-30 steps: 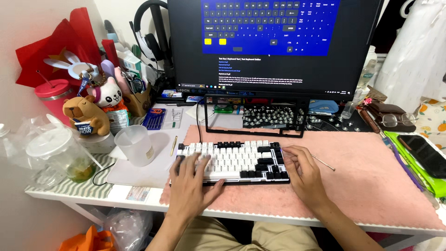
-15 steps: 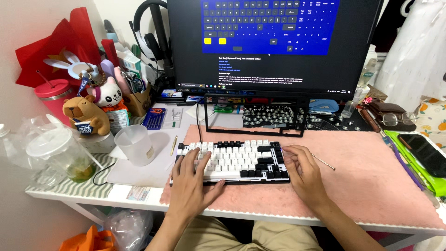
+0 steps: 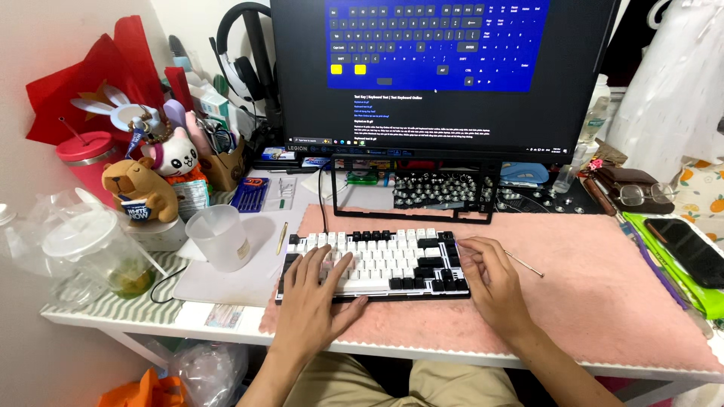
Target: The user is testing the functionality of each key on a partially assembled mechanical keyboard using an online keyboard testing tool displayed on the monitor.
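Left hand [image 3: 315, 292]: fingers spread flat on the keys, holding nothing.
Right hand [image 3: 489, 280]: fingers loosely spread on the board's right edge.
Keyboard [image 3: 385, 260]: compact, black-and-white keycaps, on the mat.
Mat [image 3: 596, 294]: pink, fuzzy, rectangular.
Cup [image 3: 220, 237]: translucent plastic, left.
Monitor [image 3: 445, 71]: glossy, blue key diagram.

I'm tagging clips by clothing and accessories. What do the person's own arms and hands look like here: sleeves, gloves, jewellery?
Both forearms are bare as far as the frame shows, with no sleeves in view. The left hand and right hand wear no gloves; no rings, watch or wristband are visible. The fingers are bare, nails short.
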